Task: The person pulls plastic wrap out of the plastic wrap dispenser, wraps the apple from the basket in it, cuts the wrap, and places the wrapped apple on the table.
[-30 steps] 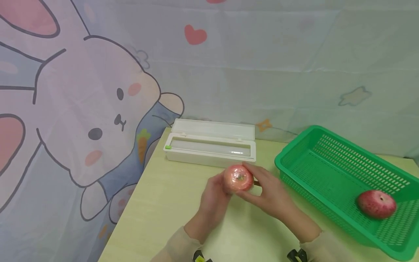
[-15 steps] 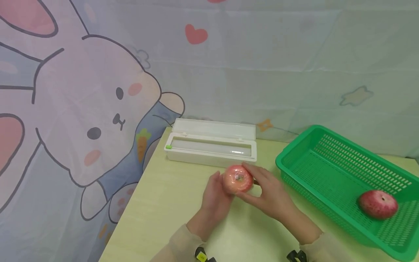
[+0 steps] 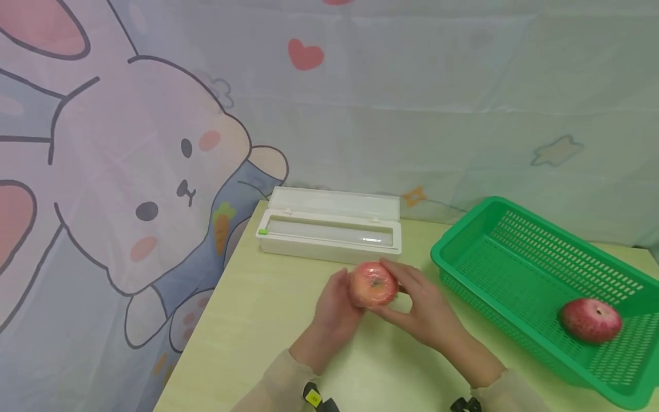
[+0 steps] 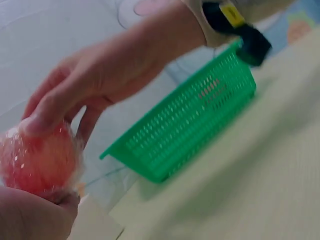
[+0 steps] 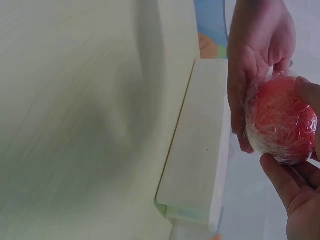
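A red apple [image 3: 374,285] wrapped in clear plastic film is between both hands above the table. From the right, my right hand [image 3: 432,312] pinches it with the thumb on the near side and fingers on the far side. My left hand [image 3: 332,315] supports its left and lower side. In the right wrist view, the left hand's fingers [image 5: 238,115] lie fairly straight beneath the wrapped apple [image 5: 280,117]. Loose film bunches at its underside. Behind the hands stands a white cling film dispenser [image 3: 329,250] with its lid raised, a clear roll inside and a green slider.
A green plastic basket [image 3: 515,274] stands at the right, with a second red apple-like fruit [image 3: 591,320] in it. The light wooden table [image 3: 242,320] ends along a slanting left edge. A cloth with a rabbit print [image 3: 154,143] hangs behind.
The apple is tilted slightly differently between the hands, its stem end facing the head camera throughout. Both hands keep nearly the same place. The dispenser and basket have not moved.
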Tool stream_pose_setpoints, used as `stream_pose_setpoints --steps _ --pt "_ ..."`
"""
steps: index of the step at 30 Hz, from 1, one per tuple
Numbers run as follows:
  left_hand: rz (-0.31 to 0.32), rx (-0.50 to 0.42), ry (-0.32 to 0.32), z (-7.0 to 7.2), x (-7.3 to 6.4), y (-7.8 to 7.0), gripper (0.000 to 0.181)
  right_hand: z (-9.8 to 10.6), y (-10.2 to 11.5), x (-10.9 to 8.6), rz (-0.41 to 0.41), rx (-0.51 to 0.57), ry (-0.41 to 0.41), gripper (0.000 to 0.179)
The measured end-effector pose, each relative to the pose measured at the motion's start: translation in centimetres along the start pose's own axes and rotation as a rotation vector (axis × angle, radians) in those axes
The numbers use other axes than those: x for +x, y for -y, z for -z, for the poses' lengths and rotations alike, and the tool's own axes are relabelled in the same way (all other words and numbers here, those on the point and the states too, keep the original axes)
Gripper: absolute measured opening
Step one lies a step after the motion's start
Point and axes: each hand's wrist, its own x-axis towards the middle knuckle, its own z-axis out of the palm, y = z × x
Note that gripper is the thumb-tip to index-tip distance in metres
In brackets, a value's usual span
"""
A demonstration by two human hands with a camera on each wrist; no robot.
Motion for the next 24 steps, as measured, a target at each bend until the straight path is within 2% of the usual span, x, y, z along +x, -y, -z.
stream_pose_setpoints --steps 3,7,10,13,18,24 --pt "-0.018 0.087 0.016 0.5 0.0 -0.1 0.036 0.4 -0.3 -0.2 0.004 0.026 -0.005 0.086" --pt "-0.03 0.268 0.038 1.0 -0.5 -0.7 0.03 0.9 -0.6 -0.7 0.002 0.029 -0.011 0.087" --pt "-0.038 0.434 0.047 1.1 -0.8 -1.0 0.04 1.4 -0.8 -1.1 0.008 0.011 -0.016 0.086" --pt "-0.036 0.554 0.054 0.9 -0.9 -1.0 0.046 1.9 -1.1 -1.8 0.015 -0.004 -0.016 0.083" --pt "-0.026 0.655 0.062 0.4 -0.7 -0.2 0.045 2.3 -1.3 -2.9 -0.009 -0.008 -0.013 0.081" --pt "0.029 0.733 0.088 0.0 -0.3 1.2 0.046 2.8 -1.5 -4.7 -0.081 -0.009 0.0 0.083"
